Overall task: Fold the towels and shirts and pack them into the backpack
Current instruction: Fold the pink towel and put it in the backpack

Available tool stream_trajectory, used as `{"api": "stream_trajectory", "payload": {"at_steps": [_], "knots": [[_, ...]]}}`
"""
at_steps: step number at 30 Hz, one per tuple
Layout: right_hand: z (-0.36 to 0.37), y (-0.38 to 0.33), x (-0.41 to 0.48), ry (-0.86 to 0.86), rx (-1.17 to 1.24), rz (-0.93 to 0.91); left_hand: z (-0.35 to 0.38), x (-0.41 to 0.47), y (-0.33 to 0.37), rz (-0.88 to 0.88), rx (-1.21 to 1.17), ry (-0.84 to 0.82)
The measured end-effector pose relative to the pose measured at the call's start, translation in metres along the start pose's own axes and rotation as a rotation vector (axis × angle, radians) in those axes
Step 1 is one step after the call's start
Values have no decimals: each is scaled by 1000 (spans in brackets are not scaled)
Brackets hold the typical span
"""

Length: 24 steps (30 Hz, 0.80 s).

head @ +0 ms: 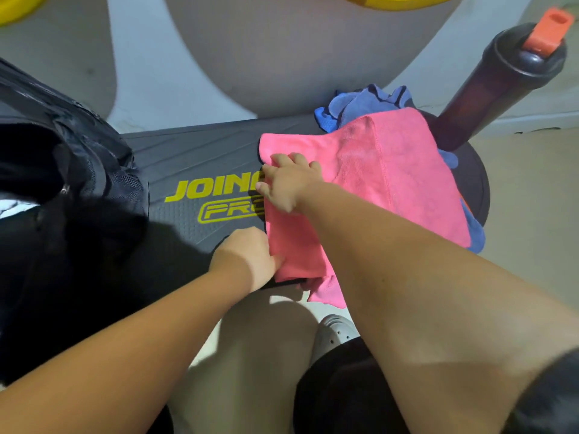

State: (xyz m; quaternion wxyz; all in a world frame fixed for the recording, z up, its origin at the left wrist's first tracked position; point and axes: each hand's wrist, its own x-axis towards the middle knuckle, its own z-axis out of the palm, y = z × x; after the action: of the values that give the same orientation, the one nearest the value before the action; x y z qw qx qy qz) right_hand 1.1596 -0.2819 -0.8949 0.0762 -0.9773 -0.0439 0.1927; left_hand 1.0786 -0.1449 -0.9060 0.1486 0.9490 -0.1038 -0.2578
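A pink towel [391,170] lies folded over on a grey step platform [194,158] with yellow lettering. My right hand [288,183] presses flat on the towel's left part. My left hand [250,261] pinches the towel's near left edge at the platform's front. A black backpack [62,183] stands open at the left, on the platform's left end. A crumpled blue cloth [360,104] lies behind and under the pink towel, at the platform's right end.
A dark bottle [488,89] with an orange cap stands at the right, behind the towel. A large grey exercise ball [282,51] fills the back. My knee and a grey shoe [335,333] are below the platform's front edge.
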Motion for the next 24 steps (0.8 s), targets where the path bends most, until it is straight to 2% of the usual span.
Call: {"api": "stream_trajectory", "payload": {"at_steps": [5, 10, 14, 18, 21, 24], "knots": [[-4, -9, -4, -23, 81, 26, -2, -11, 1, 55, -46, 10], [-17, -43, 4, 9, 167, -33, -25, -15, -31, -50, -7, 36], [-14, -89, 13, -27, 232, -137, -50, -25, -67, -107, 171, -13], [2, -122, 19, -120, 198, -264, -64, -41, -87, -195, 373, -62], [14, -116, 22, -164, 194, -288, -60, -45, -94, -150, 463, -32], [7, -84, 20, -75, 189, -206, -52, -40, -81, -44, 407, 4]]}}
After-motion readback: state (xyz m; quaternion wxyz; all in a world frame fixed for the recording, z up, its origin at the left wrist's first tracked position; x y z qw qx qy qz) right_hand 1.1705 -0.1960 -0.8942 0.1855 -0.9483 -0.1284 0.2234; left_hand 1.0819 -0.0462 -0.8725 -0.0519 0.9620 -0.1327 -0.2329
